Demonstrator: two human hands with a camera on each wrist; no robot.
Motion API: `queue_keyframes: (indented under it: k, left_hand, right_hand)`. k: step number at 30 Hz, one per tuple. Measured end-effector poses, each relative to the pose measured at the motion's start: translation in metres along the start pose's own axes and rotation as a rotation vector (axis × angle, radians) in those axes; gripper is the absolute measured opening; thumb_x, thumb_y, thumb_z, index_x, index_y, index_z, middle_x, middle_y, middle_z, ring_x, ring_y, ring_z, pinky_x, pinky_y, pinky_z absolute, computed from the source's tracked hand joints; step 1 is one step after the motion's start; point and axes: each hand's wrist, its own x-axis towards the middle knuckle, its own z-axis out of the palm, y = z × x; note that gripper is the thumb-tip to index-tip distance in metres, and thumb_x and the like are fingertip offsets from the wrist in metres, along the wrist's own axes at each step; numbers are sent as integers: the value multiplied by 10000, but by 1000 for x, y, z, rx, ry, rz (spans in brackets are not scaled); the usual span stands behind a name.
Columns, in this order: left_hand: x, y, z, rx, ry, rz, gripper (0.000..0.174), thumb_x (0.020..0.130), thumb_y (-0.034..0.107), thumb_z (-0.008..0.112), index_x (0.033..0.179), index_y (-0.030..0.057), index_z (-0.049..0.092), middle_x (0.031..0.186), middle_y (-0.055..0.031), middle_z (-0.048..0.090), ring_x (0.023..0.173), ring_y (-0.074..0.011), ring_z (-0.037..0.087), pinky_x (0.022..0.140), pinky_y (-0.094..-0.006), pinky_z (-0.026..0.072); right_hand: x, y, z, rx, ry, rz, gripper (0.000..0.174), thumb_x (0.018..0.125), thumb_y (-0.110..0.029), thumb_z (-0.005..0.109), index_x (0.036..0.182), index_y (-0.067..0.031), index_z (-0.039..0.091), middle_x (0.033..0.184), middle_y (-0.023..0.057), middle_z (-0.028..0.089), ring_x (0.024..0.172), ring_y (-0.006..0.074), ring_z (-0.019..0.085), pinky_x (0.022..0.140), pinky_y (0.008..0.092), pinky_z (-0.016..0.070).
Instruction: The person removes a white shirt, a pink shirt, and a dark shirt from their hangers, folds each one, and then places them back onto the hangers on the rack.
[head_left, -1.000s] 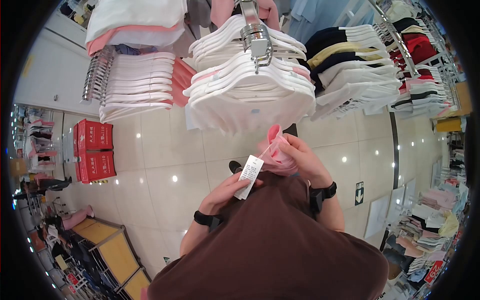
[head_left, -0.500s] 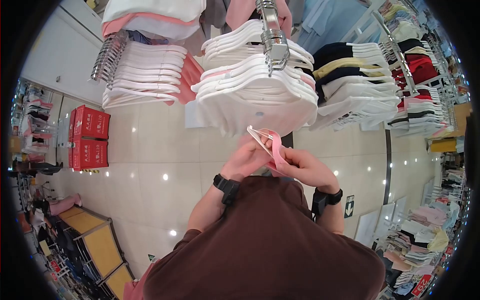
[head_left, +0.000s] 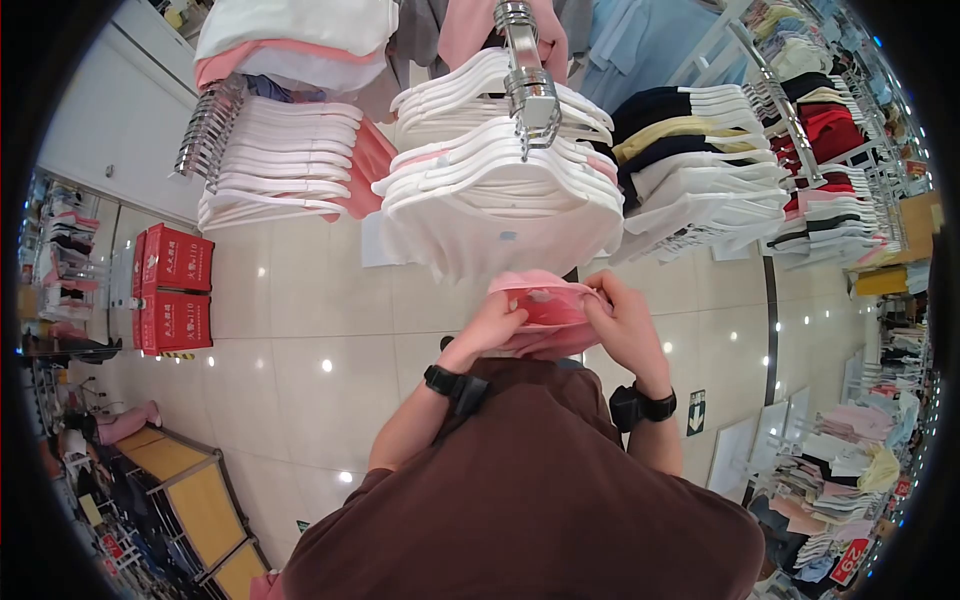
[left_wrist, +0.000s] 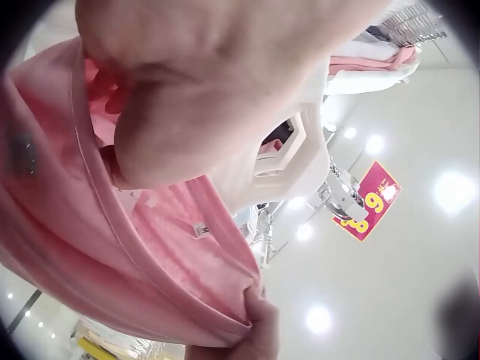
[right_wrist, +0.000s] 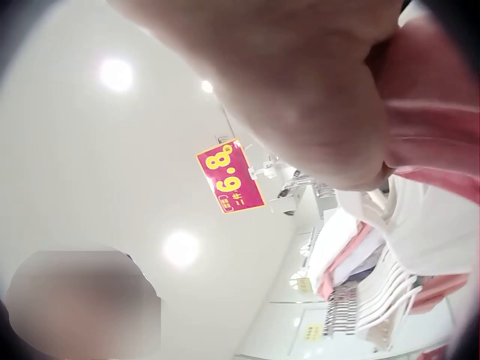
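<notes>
A pink garment is held in front of the body, its opening spread between both hands. My left hand grips the left side of the opening, with the thumb inside the edge. At the right side, my right hand pinches the edge. Up close in the left wrist view, the garment shows a stitched band round the opening and a small size label inside. The right wrist view has the right hand close to the lens, against the pink cloth. The lower part of the garment is largely hidden.
Just ahead hang white shirts on white hangers under a chrome rail arm. More hangers are at the left, and dark, yellow and white shirts at the right. Red boxes stand on the tiled floor.
The white tag, held by the left hand a second ago, is out of sight in the head view. Both hands have shifted to the opening of the pink garment and pulled it wide.
</notes>
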Motion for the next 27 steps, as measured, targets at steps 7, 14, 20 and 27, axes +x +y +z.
queue_keyframes:
  k: [7, 14, 20, 27]
  left_hand:
    - [-50, 42, -25, 555, 459, -133, 396, 998, 228, 660, 1315, -9, 636, 1029, -202, 763, 946, -391, 742, 849, -478, 574]
    - [-33, 24, -23, 456, 350, -112, 635, 861, 339, 835, 1372, 28, 623, 1204, -196, 697, 1069, -398, 703, 917, -463, 568]
    - [-15, -32, -36, 696, 518, -98, 509, 868, 257, 780, 1316, 53, 651, 1154, -192, 720, 1070, -414, 698, 946, -508, 558]
    - [-90, -40, -92, 549, 469, -225, 170, 997, 175, 672, 1119, 56, 675, 948, -126, 752, 902, -290, 729, 813, -396, 561]
  right_hand:
    - [2, 10, 14, -58, -16, 4, 193, 954, -126, 599, 1055, 18, 679, 789, 188, 681, 694, 288, 669, 681, 387, 516]
    - [3, -5, 36, 137, -236, 0, 197, 948, -105, 629, 1101, -11, 707, 813, 137, 715, 679, 285, 637, 680, 369, 516]
    - [-1, -6, 37, 106, -214, -184, 188, 953, -121, 638, 1088, -9, 704, 838, 162, 714, 745, 350, 672, 740, 414, 535]
    - [4, 26, 29, -32, -171, -41, 201, 940, -158, 616, 1060, -28, 710, 866, 193, 722, 810, 394, 706, 768, 463, 551]
